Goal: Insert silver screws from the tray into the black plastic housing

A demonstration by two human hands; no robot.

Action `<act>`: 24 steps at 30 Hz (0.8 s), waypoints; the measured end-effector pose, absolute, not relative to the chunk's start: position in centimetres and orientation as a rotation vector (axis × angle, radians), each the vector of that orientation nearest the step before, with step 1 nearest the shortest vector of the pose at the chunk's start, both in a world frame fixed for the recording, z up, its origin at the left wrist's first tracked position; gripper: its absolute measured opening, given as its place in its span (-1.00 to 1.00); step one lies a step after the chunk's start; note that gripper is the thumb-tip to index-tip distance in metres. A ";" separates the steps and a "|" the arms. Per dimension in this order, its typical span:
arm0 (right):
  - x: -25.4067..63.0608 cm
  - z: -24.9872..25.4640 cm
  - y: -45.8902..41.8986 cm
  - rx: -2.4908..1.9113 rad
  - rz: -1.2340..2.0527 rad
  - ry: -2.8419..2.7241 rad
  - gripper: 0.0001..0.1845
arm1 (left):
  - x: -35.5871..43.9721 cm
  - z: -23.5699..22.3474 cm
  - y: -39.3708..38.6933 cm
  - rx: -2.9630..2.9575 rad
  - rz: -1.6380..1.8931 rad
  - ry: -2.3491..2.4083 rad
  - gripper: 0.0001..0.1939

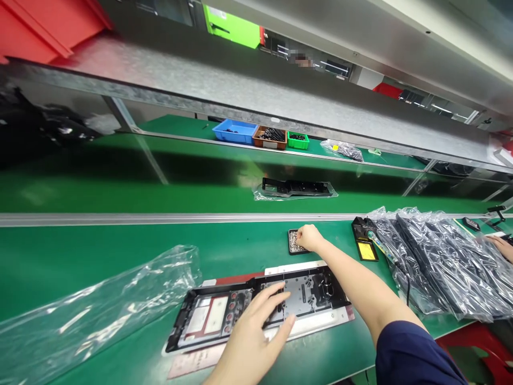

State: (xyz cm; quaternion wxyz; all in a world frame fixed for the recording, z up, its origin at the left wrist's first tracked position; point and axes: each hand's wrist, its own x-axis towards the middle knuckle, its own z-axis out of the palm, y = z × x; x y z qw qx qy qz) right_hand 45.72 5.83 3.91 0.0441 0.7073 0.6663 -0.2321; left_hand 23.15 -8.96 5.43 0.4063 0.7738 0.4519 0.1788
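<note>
A long black plastic housing lies open side up on a flat white-and-red fixture. My left hand rests over the middle of the housing, its fingers spread. Beyond the housing, my right hand reaches into a small black tray filled with small shiny metal parts. Its fingertips are pinched together down among those parts, and whether one is between them is too small to see.
Clear plastic bag at left. To the right are a soldering iron, its stand with yellow sponge, and bagged dark parts. Another person's hand shows far right. Behind lies another housing; a metal shelf hangs above.
</note>
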 end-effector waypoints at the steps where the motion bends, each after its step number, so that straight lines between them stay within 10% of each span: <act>1: 45.9 3.7 5.9 2.159 -0.713 2.044 -0.84 | 23.0 5.5 -9.2 1.846 0.499 1.154 -0.47; 17: 44.7 5.0 5.3 2.189 -0.684 1.922 -0.88 | 22.4 6.8 -9.3 0.853 0.754 1.054 -0.49; 24: 46.6 3.7 5.0 2.452 -0.872 1.960 -0.87 | 24.1 8.3 -7.0 0.430 0.860 0.851 -0.84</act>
